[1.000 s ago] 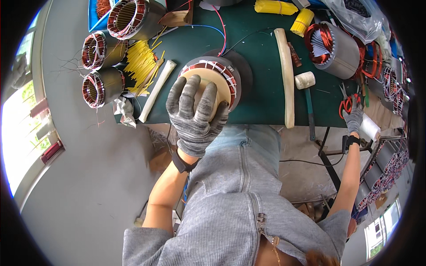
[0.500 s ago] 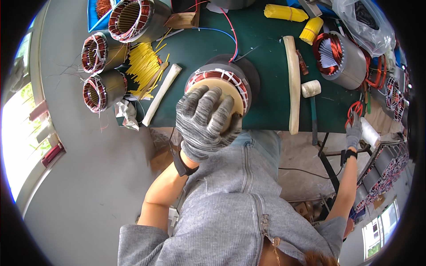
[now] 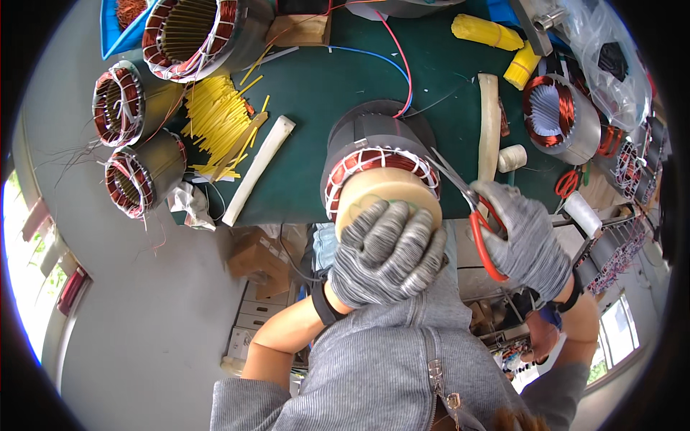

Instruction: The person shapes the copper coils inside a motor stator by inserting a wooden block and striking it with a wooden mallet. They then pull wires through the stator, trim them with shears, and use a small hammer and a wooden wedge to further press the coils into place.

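Observation:
A motor stator (image 3: pixel 374 136) with red copper windings laced in white cord lies tilted toward me at the table's front edge. A cream-coloured round block (image 3: pixel 384 188) covers its near end. My left hand (image 3: pixel 392 248), in a grey knitted glove, is closed over that block, fingers bent across its face. To the right, my gloved right hand (image 3: pixel 528 233) grips red-handled scissors (image 3: pixel 483 241). Their blades are parted and point up and left, beside the stator's laced winding. Red and blue leads (image 3: pixel 407 79) run from the stator's far end.
Other wound stators (image 3: pixel 154 172) stand at the left, near loose yellow sticks (image 3: pixel 219 118) and a pale wooden bar (image 3: pixel 260 169). Right of the stator lie another long bar (image 3: pixel 489 122), a white-headed mallet (image 3: pixel 512 158), a second red-handled tool (image 3: pixel 567 184) and a stator with paper (image 3: pixel 560 115).
My right hand has come from the far right to the stator with the scissors. The stator's near end has tipped toward me, my left hand still on the block.

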`<action>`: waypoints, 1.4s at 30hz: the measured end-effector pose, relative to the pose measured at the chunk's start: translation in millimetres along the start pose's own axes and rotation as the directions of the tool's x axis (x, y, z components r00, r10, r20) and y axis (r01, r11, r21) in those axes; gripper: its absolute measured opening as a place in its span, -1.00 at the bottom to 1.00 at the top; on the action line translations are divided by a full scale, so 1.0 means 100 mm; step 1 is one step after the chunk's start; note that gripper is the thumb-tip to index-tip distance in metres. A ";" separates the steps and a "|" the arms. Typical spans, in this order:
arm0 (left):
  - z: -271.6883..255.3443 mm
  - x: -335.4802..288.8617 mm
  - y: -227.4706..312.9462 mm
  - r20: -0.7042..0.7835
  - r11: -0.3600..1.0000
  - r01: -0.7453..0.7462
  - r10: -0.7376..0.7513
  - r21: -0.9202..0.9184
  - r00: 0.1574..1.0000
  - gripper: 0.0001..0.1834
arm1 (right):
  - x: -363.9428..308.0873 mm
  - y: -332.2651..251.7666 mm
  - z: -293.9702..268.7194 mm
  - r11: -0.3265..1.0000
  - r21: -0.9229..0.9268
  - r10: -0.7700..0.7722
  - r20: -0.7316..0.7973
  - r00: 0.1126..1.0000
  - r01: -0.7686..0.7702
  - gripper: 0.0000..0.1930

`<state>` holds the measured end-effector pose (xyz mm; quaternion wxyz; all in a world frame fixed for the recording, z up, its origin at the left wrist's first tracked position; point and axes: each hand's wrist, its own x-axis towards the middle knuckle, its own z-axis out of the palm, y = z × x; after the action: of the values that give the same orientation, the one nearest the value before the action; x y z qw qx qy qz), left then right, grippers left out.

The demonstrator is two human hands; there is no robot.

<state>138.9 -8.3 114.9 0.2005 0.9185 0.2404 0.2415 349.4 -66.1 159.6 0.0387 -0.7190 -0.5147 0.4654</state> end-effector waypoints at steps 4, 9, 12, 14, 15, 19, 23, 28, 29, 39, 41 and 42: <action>-0.04 -0.03 0.00 0.058 0.999 -0.007 0.009 -0.035 0.998 -0.75 | 0.25 -0.16 -0.13 0.983 -0.165 -0.055 0.132 0.990 0.076 -0.53; -0.05 -0.05 0.02 0.077 0.998 0.022 -0.017 -0.055 0.997 -0.79 | 0.40 -0.21 -0.27 0.952 -0.262 -0.084 0.281 0.956 0.160 -0.50; -0.03 -0.05 0.02 0.056 0.999 0.017 -0.014 -0.046 0.998 -0.80 | 0.46 -0.24 -0.35 0.930 -0.316 -0.073 0.344 0.936 0.189 -0.51; -0.01 -0.06 0.02 0.050 0.999 0.010 -0.007 -0.052 0.999 -0.80 | 0.49 -0.22 -0.40 0.916 -0.325 -0.109 0.358 0.928 0.233 -0.51; 0.00 -0.06 0.02 0.041 0.999 0.012 -0.010 -0.049 0.999 -0.80 | 0.51 -0.21 -0.43 0.908 -0.328 -0.121 0.392 0.912 0.262 -0.52; -0.01 -0.02 0.01 0.029 0.999 0.004 -0.002 -0.049 1.000 -0.80 | 0.55 -0.15 -0.46 0.867 -0.361 -0.157 0.457 0.875 0.344 -0.50; 0.00 -0.02 0.01 0.026 0.999 0.009 -0.008 -0.045 1.000 -0.81 | 0.53 0.00 -0.39 0.843 -0.415 -0.130 0.460 0.878 0.343 -0.50; -0.03 -0.04 0.01 0.047 0.998 0.012 -0.009 -0.061 0.999 -0.80 | 0.43 0.21 -0.16 0.961 -0.190 -0.188 0.083 0.979 0.200 -0.52; -0.04 -0.05 0.01 0.065 0.997 0.021 -0.016 -0.073 0.998 -0.80 | 0.40 0.29 -0.07 0.961 -0.186 -0.194 0.075 0.978 0.205 -0.52; -0.30 0.12 -0.27 0.351 0.988 -0.148 0.120 0.054 0.929 -0.47 | -0.60 1.81 1.20 0.981 0.144 0.182 -0.413 0.892 -0.134 -0.54; -0.39 0.23 -0.31 0.365 0.989 -0.134 0.147 -0.059 0.919 -0.38 | -0.71 2.06 1.39 0.925 0.336 0.313 -0.405 0.859 -0.178 -0.62; -0.42 0.21 -0.33 0.330 0.996 -0.076 0.085 -0.041 0.940 -0.30 | -0.76 2.23 1.48 0.948 0.283 0.269 -0.462 0.845 -0.147 -0.60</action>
<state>120.9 40.0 139.6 0.2409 0.9522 0.1621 0.0949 398.2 -291.8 4.6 0.2035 -0.8559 -0.3469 0.3250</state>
